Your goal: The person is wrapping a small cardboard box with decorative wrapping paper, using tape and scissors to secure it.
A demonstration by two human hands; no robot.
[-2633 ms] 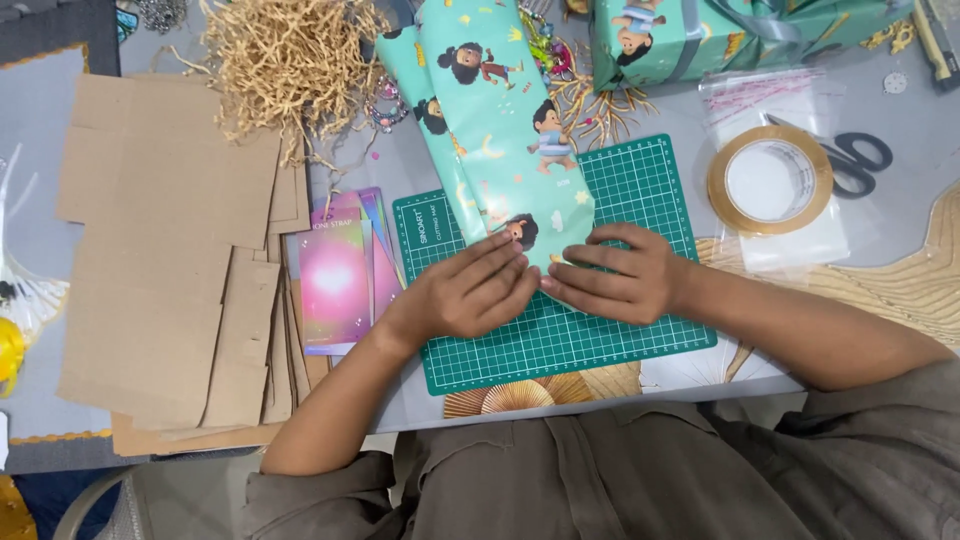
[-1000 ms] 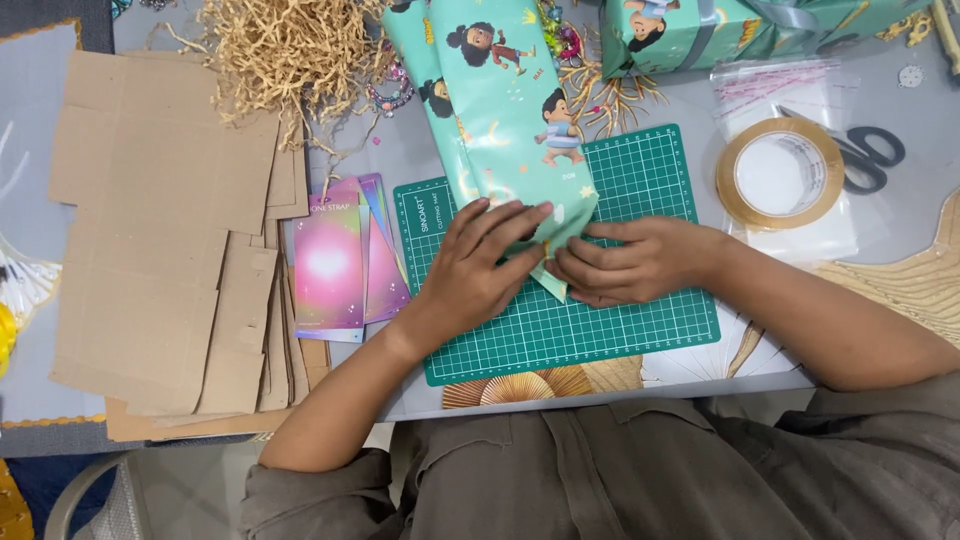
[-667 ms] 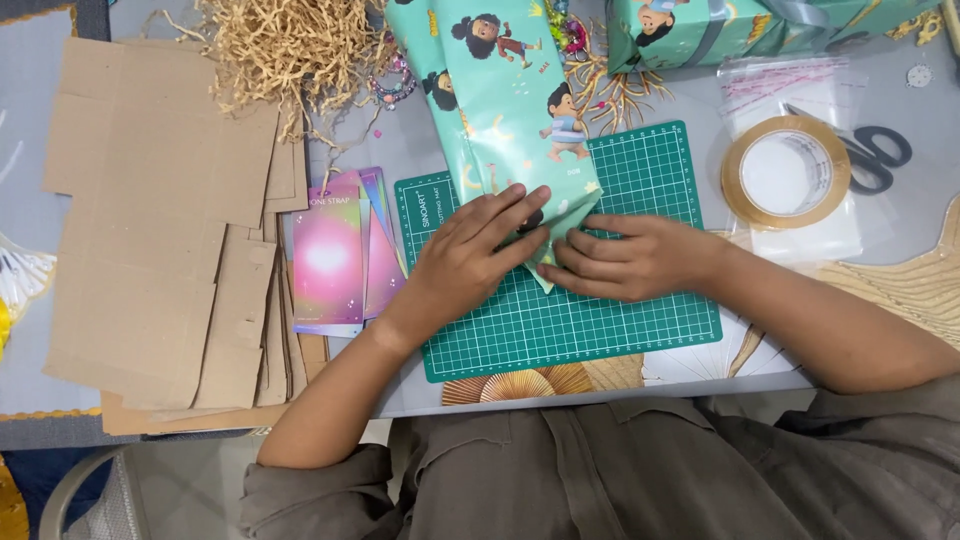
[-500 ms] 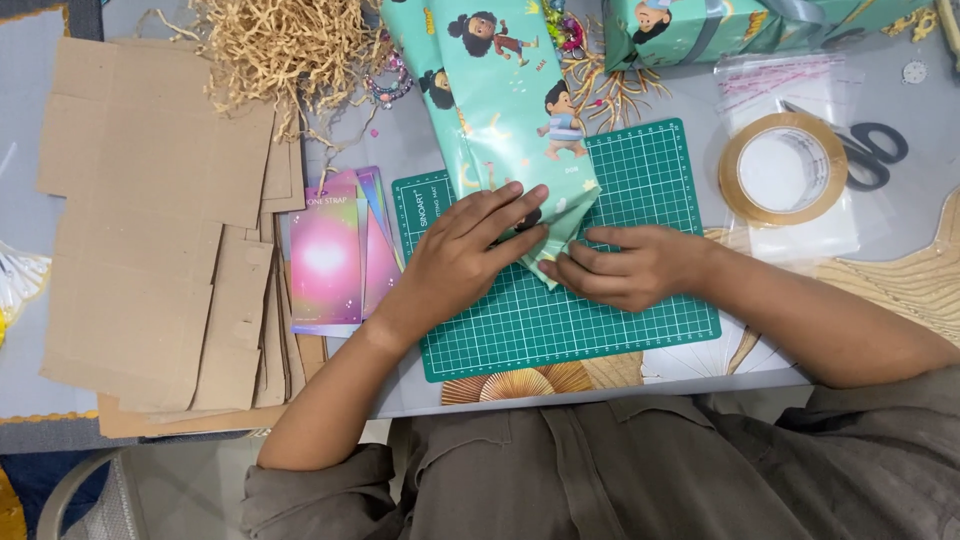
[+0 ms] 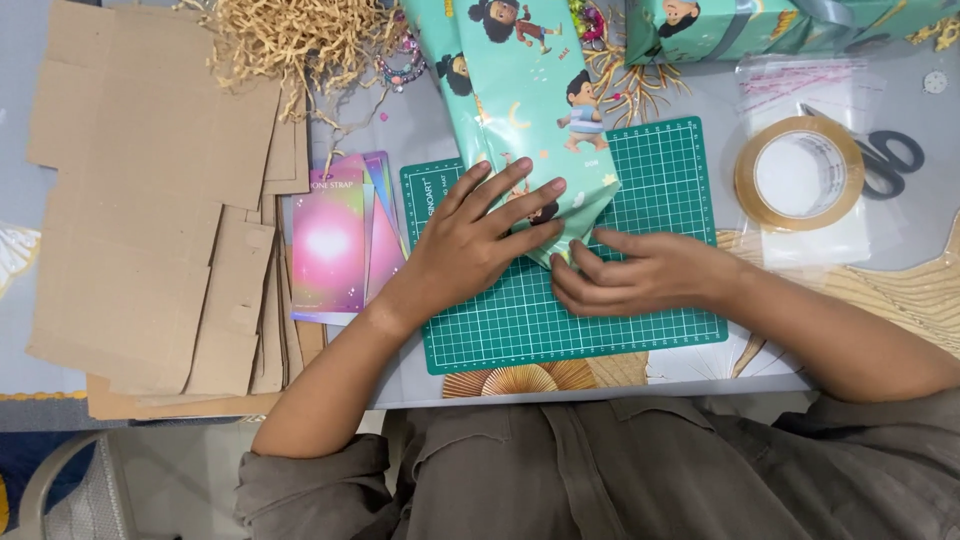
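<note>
The wrapped parcel (image 5: 530, 110) lies across the far part of the cutting mat (image 5: 640, 310), its near end under the left hand (image 5: 470, 245), the right hand (image 5: 640, 275) just beside it on the mat. Cards (image 5: 335, 240) and flat cardboard (image 5: 150, 200) lie left of the mat; a tape roll (image 5: 798, 173) and scissors (image 5: 895, 160) lie to its right.
</note>
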